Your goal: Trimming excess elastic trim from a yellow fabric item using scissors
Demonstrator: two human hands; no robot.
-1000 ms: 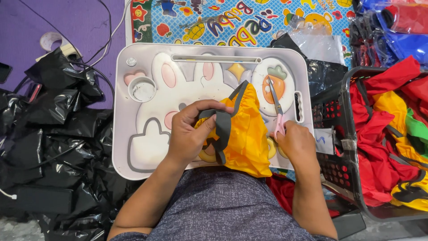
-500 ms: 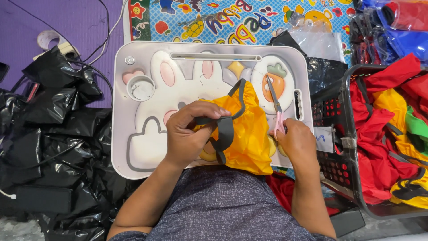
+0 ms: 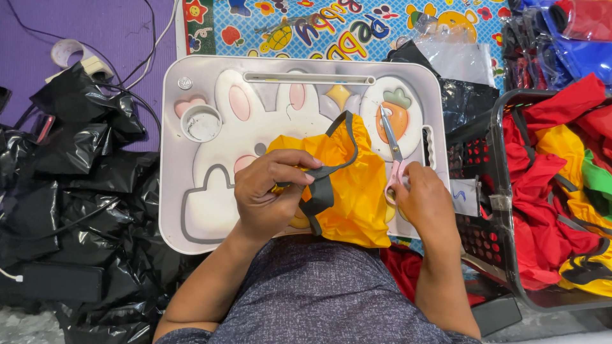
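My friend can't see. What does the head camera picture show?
A person's left hand grips crumpled yellow cloth with grey trim on a white bunny-patterned lap tray. The right hand holds pink-handled scissors. Black plastic bags lie left.

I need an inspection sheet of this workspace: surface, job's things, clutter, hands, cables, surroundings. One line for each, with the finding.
Surface: white lap tray with a rabbit picture and a round cup hollow.
Job's things: yellow cloth with grey strap on the tray; pink-handled scissors, blades shut, pointing away.
Clutter: black plastic bags beside the tray; clear plastic bag beyond it.
Hands: left hand grips the strap and cloth; right hand holds the scissors' handle.
Cables: black cables on the purple mat.
Surroundings: black basket of red and yellow cloth; colourful play mat.
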